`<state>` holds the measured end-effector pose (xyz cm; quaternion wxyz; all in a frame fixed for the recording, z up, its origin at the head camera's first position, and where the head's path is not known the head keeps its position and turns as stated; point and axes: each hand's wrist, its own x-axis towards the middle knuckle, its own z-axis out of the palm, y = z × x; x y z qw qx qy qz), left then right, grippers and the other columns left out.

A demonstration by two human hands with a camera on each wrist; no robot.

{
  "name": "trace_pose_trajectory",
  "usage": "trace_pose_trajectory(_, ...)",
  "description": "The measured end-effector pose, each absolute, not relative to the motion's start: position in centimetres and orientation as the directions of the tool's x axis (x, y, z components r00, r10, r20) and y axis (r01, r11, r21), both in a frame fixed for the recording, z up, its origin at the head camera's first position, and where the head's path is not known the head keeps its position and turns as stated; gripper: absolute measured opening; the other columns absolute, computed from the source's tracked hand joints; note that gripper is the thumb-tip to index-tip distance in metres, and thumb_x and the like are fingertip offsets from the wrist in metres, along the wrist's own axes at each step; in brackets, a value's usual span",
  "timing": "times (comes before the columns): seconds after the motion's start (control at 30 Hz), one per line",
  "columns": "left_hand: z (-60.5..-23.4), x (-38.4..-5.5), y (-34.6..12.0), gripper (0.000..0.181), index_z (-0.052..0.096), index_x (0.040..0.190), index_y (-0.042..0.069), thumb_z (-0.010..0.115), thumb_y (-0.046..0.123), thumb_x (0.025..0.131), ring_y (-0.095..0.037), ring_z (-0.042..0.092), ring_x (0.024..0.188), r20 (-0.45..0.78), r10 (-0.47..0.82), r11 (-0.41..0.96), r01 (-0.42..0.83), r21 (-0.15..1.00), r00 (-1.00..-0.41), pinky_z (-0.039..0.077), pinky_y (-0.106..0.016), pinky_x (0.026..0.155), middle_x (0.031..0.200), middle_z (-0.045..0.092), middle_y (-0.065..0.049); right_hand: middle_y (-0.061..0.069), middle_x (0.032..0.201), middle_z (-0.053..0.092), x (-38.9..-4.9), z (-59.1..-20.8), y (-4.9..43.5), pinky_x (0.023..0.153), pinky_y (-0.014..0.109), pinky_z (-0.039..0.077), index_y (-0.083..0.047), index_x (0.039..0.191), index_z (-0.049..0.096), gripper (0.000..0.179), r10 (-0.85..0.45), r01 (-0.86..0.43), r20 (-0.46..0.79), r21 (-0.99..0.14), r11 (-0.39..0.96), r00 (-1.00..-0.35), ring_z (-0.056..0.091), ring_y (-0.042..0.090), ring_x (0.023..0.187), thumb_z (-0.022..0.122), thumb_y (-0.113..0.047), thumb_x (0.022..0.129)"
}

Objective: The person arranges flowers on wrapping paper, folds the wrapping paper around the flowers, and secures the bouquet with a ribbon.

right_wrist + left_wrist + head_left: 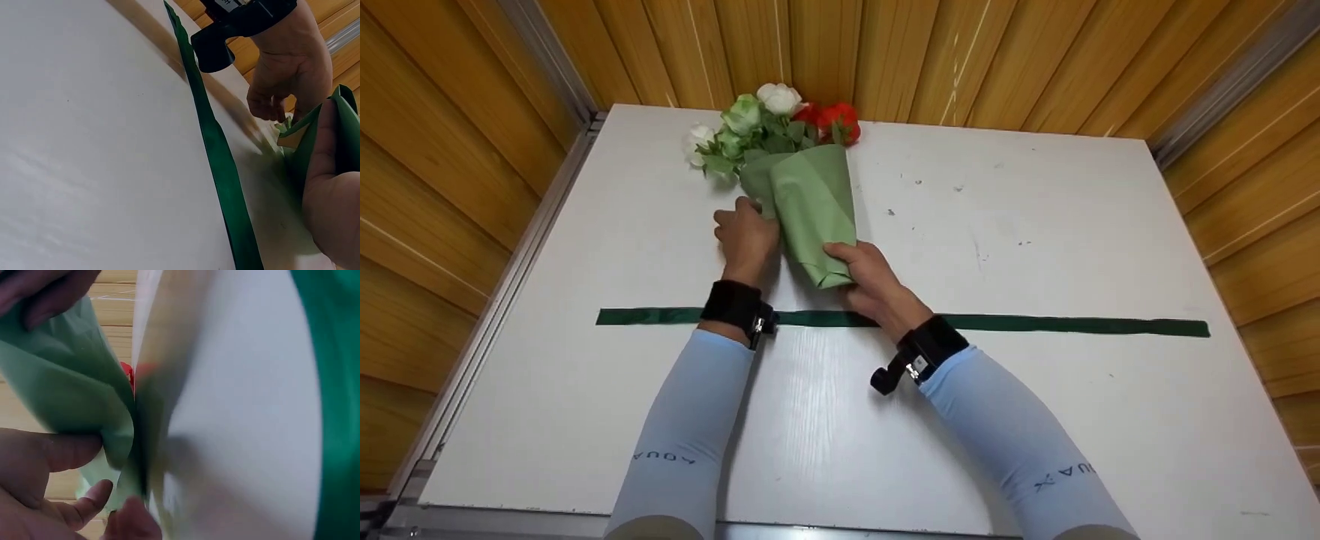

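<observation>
A bouquet with white and pale green flowers [741, 114] and red flowers [840, 122] lies towards the back of the white table, its heads pointing away from me. Green wrapping paper [814, 195] is folded around its stems, narrowing towards me. My right hand [874, 281] grips the narrow lower end, thumb on top and fingers underneath. At the paper's left edge, my left hand [748, 238] pinches the sheet with bent fingers. In the left wrist view its thumb [73, 451] presses on the green paper [67, 388]. The stems inside are mostly hidden.
A dark green ribbon [1072, 324] lies straight across the white table [1035, 420], passing beneath both forearms. Wood-look panels [900, 60] close off the back and sides, with metal rails [510, 255] along the edges.
</observation>
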<state>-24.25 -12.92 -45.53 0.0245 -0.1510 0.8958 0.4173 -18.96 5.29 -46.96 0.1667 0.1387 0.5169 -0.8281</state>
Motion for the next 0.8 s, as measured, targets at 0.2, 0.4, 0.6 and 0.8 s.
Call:
trace_pose_trajectory(0.2, -44.5, -24.5, -13.1, 0.035, 0.059, 0.129, -0.006, 0.041, 0.016, 0.108, -0.042, 0.060, 0.116, -0.202, -0.157, 0.580, -0.256, 0.774, -0.967, 0.051, -0.048, 0.097, 0.128, 0.061, -0.028, 0.008, 0.108, 0.066, -18.6, -46.3, 5.0, 0.078, 0.027, 0.058, 0.003, 0.123, 0.059, 0.027, -0.130, 0.420, -0.403, -0.817, -0.395, -0.906, 0.067, 0.017, 0.093, 0.067, -0.009, 0.100)
trace_pose_trajectory(0.4, -43.7, -24.9, -13.6, 0.064, 0.053, 0.140, -0.006, 0.028, 0.046, 0.114, -0.033, 0.066, 0.096, -0.402, -0.085, 0.428, -0.398, 0.812, -0.912, 0.053, -0.035, 0.089, 0.116, 0.063, -0.021, 0.007, 0.108, 0.066, -18.3, -46.2, 5.0, 0.079, 0.027, 0.057, 0.003, 0.128, 0.058, 0.032, -0.095, 0.391, -0.382, -0.859, -0.329, -0.919, 0.067, 0.017, 0.094, 0.066, -0.010, 0.100)
trace_pose_trajectory(0.6, -43.4, -24.9, -13.1, 0.080, 0.042, 0.153, -0.004, 0.053, 0.059, 0.105, -0.027, 0.066, 0.110, -0.506, 0.018, 0.269, -0.483, 0.833, -0.863, 0.054, -0.034, 0.096, 0.140, 0.058, -0.019, 0.006, 0.103, 0.068, -17.7, -46.2, 5.2, 0.076, 0.028, 0.058, 0.004, 0.129, 0.058, 0.034, -0.088, 0.351, -0.341, -0.892, -0.283, -0.936, 0.069, 0.016, 0.089, 0.066, -0.009, 0.099)
trace_pose_trajectory(0.8, -43.2, -25.1, -11.9, 0.080, 0.029, 0.159, -0.005, 0.072, 0.030, 0.101, -0.033, 0.058, 0.135, -0.479, 0.016, -0.211, -0.471, 0.856, -0.878, 0.053, -0.041, 0.107, 0.155, 0.047, -0.022, 0.008, 0.103, 0.068, -17.2, -46.3, 5.4, 0.075, 0.029, 0.059, 0.005, 0.132, 0.056, 0.036, -0.094, 0.336, -0.323, -0.913, -0.231, -0.942, 0.071, 0.017, 0.086, 0.066, -0.010, 0.100)
